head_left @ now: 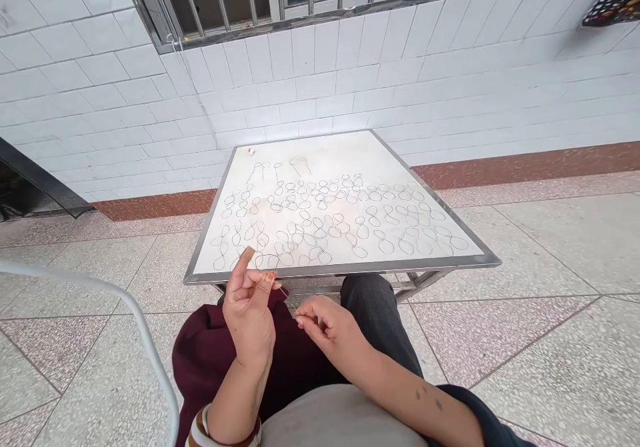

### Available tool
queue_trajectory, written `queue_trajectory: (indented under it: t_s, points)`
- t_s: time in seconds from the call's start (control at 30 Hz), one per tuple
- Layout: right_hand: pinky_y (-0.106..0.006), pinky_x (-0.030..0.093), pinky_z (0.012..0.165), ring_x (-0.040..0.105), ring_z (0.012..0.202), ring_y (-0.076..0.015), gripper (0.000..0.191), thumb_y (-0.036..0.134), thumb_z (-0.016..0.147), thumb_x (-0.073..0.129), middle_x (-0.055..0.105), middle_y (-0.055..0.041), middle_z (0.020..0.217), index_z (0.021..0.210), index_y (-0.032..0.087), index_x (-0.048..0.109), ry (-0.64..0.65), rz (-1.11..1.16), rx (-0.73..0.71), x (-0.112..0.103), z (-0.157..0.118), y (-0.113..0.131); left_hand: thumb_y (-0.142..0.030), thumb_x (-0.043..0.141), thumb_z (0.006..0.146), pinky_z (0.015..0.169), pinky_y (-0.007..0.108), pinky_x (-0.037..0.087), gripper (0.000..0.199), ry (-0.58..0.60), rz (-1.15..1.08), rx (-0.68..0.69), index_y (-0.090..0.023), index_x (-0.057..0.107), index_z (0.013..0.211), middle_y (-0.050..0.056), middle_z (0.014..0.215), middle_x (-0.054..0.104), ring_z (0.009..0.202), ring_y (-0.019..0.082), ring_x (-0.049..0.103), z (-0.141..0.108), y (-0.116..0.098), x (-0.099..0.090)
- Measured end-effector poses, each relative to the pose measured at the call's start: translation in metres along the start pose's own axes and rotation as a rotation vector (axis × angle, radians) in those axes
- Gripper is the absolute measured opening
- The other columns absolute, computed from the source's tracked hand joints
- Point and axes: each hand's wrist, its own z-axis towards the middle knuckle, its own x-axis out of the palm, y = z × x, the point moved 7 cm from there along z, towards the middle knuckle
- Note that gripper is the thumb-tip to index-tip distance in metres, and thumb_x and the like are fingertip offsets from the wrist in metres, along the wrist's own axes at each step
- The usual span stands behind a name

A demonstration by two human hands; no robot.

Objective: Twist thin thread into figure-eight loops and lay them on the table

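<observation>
Left hand [250, 303]: lower centre-left, thumb and finger pinching thin wire [284, 293].
Right hand [325, 323]: lower centre, fingertips pinched at the wire's other end.
Wire loops [310, 223]: spread across white tabletop [340, 147], mid-frame.

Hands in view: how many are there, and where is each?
2: left hand at the table's near edge, right hand to its right, both pinching a thin strand.

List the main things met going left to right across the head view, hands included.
Pale curved tube → left hand → right hand → dark patterned cloth hanging at the top right.
</observation>
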Motion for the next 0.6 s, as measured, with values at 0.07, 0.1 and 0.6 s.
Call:
queue_trajectory:
  t_s: [0.07,0.1,0.6]
  points:
    - [-0.027,0.044,0.064,0.054,0.069,-0.0146,0.013,0.016,0.091,0.052,0.060,0.0005,0.073,0.082,0.022,0.058,0.011,-0.032,-0.010,0.000,-0.004,-0.002,-0.015,0.075,0.075,0.079,0.022,0.052,0.051,0.000,-0.008,0.003,-0.024,0.064,0.123,-0.006,0.066,0.058,0.068,0.008,0.062,0.001,0.000,-0.001]
    - [-0.026,0.043,0.063,0.054,0.069,-0.0146,0.013,0.016,0.091,0.051,0.060,0.0002,0.074,0.082,0.022,0.058,0.016,-0.041,-0.017,-0.001,-0.006,-0.003,-0.015,0.075,0.075,0.080,0.022,0.052,0.051,0.002,-0.013,0.003,-0.024,0.064,0.123,-0.006,0.066,0.058,0.068,0.008,0.061,0.001,0.000,-0.002]
    - [-0.026,0.046,0.056,0.058,0.062,-0.0155,0.016,0.012,0.087,0.050,0.061,0.0005,0.068,0.075,0.022,0.053,0.174,-0.285,-0.075,0.010,-0.029,-0.030,-0.022,0.074,0.076,0.088,0.029,0.050,0.053,0.028,-0.013,-0.042,-0.023,0.061,0.127,-0.006,0.066,0.057,0.067,0.010,0.058,-0.002,0.008,-0.003]
